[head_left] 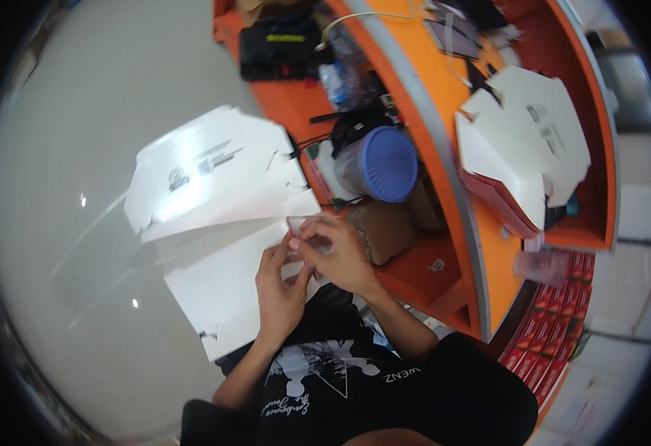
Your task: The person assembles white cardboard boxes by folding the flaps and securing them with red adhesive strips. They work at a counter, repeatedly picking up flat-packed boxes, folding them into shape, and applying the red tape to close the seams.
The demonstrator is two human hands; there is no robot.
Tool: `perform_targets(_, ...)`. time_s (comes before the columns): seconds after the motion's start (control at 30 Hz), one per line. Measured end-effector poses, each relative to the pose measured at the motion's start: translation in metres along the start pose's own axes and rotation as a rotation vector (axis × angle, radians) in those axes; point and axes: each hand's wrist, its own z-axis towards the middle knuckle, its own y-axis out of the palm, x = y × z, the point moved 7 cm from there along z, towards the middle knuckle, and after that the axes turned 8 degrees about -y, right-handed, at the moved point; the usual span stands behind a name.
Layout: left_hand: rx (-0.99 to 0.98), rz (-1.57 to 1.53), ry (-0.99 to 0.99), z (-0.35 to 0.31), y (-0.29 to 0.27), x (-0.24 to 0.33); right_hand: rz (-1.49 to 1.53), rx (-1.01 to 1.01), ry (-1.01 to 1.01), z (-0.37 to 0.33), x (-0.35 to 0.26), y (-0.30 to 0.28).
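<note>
Fingers (275,260) of two bare hands are bunched near each other at the right-hand edge of one white, partly folded cardboard carton (221,178), just below frame centre. Right hand (334,253): thumb and forefinger together, clamped on the carton's edge flap. Left hand (279,293): thumb and forefinger at the same edge, just beside the right thumb; cannot tell whether they are closed on the card.

Carton spans left of centre to centre. Two large panels show: upper one tilted up with black print, lower one plain and reaching down-left of the hands. Below the hands, lower centre: one black T-shirt (444,394) with white print.

Right of centre: one orange counter (500,286) with a grey edge strip. On it, right side of frame: one stack of white and red-brown cartons (548,134), top one splayed; count not readable.

Under the counter top, centre: one clear plastic tub (349,169) with one round blue ribbed lid (390,163). Just below it, at least one brown cardboard box (385,232). Upper centre: one black case (277,52) with a yellow label. Right: one pinkish translucent cup (539,267), near many small red boxes (552,327) in rows, lower right; too blurred to count.
</note>
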Motion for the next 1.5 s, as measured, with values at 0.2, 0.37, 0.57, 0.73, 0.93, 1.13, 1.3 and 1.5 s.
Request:
perform_targets(0.2,-0.057,0.094,0.071,-0.006,-0.001,0.005,0.306,-0.171,0.043,-0.005,0.02,0.013)
perform_targets(0.37,-0.045,0.121,0.118,-0.007,-0.002,-0.003,0.178,-0.225,0.068,-0.006,0.019,0.016)
perform_targets(0.57,-0.103,0.068,0.203,-0.036,-0.011,0.035,-0.022,-0.161,-0.083,-0.008,-0.035,0.002)
perform_targets(0.73,-0.071,0.132,0.838,-0.113,-0.032,0.126,-0.45,0.155,-0.301,0.014,-0.092,-0.074)
perform_targets(0.93,-0.043,0.131,0.891,-0.126,-0.073,0.134,-0.749,0.725,-0.377,0.021,-0.176,-0.276)
perform_targets(1.13,0.001,0.12,0.745,-0.1,-0.085,0.124,-1.035,0.661,0.034,-0.043,-0.076,-0.382)
perform_targets(1.3,-0.064,0.088,0.693,-0.09,-0.079,0.127,-1.184,0.564,0.149,-0.079,0.006,-0.41)
perform_targets(1.5,-0.069,0.169,0.65,-0.084,-0.072,0.133,-1.159,0.49,0.504,-0.061,0.003,-0.405)
